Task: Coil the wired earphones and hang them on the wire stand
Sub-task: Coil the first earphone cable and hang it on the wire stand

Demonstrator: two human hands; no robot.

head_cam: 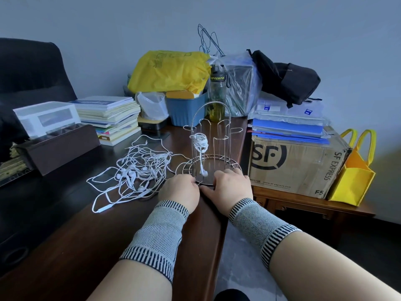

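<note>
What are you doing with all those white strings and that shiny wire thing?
They are earphones. One coiled pair already hangs on the wire stand. Both hands, left hand and right hand, rest at the stand's base ring, fingers curled at its rim. A tangled pile of earphones lies on the desk to the left, not yet coiled.

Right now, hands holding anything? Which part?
Both the left hand and right hand grip the wire stand at the near rim of its base ring, fingers curled over it.
</note>
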